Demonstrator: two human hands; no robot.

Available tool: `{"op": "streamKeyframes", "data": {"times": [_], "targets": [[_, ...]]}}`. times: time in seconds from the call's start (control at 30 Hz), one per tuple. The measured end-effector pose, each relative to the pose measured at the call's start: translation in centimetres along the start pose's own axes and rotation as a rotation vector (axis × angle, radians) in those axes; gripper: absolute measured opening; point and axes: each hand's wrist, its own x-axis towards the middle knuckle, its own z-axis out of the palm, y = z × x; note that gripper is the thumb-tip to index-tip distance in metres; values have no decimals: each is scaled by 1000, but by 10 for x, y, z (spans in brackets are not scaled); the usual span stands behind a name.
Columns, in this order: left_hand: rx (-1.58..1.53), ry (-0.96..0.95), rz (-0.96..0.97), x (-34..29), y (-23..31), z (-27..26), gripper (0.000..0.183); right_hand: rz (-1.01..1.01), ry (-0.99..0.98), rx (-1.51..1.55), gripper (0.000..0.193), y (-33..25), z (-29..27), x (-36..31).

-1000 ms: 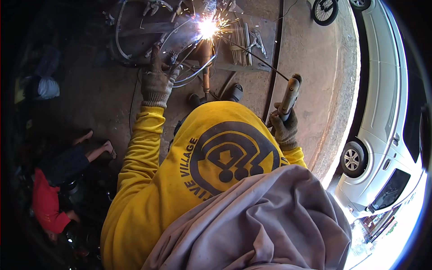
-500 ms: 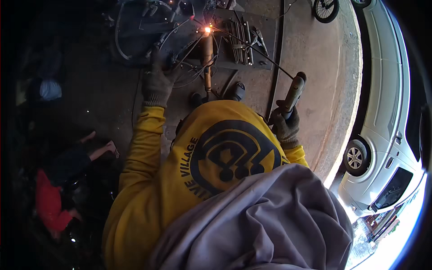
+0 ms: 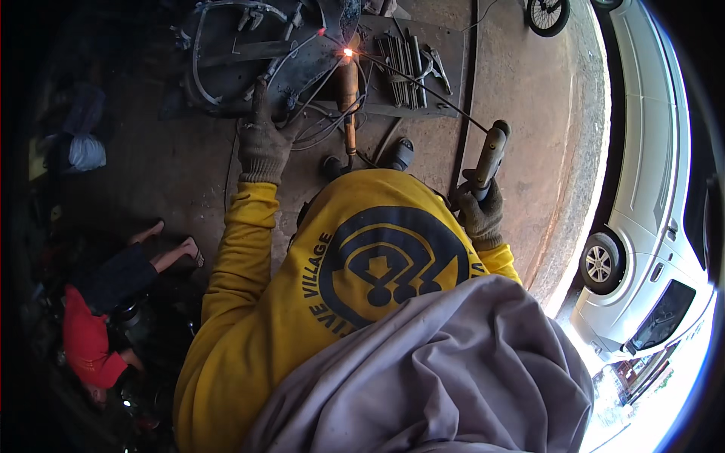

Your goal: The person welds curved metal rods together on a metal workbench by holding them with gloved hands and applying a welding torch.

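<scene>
My right hand [image 3: 483, 215], in a grey work glove, is closed around the grip of a welding electrode holder [image 3: 492, 157]. From it a long, thin welding rod [image 3: 423, 84] runs up and left to a small bright arc at the top of a rusty, brownish metal pipe [image 3: 348, 87] with a wide upper part and a narrow lower part. My left hand [image 3: 264, 143], gloved too, is at the near edge of the dark metal work table [image 3: 445, 57]. Its index finger points forward and its thumb is spread, beside a curved metal rod frame [image 3: 198, 64]. Its other fingers are mostly hidden.
Several metal rods [image 3: 400, 72] and a pair of locking pliers [image 3: 438, 68] lie on the table's right part. Cables [image 3: 325, 132] loop at its near edge. On the left, a person in red [image 3: 87, 336] is low down. A silver vehicle [image 3: 642, 174] stands right, a wheel [image 3: 547, 15] far right.
The arc glows smaller and the surroundings look brighter. My left hand has shifted slightly, its index finger now plainer to see. The right hand and holder have barely moved.
</scene>
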Motion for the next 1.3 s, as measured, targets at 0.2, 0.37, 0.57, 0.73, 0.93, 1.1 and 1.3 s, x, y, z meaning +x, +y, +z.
{"op": "streamKeyframes", "data": {"times": [0.2, 0.37, 0.57, 0.73, 0.93, 1.1, 1.3], "targets": [[-19, 31, 66, 1, 2, -1, 100, 7, 0, 25, 41, -2, 4, 2], [-174, -145, -117, 1, 10, -10, 98, 9, -7, 61, 39, 0, 4, 5], [-214, -146, -119, -1, 6, -5, 98, 10, -1, 40, 37, 1, 2, 6], [-259, -81, -79, -2, 4, 0, 94, -40, 23, 31, 34, 16, -1, 9], [98, -148, -69, 10, 16, -14, 91, -13, 17, 73, 43, 3, 2, 8], [33, -64, -64, -2, -5, 3, 97, -10, 17, 78, 44, 6, -1, 9], [16, -31, -13, 2, -4, -1, 97, 0, -3, 46, 43, 5, -1, 5]]}}
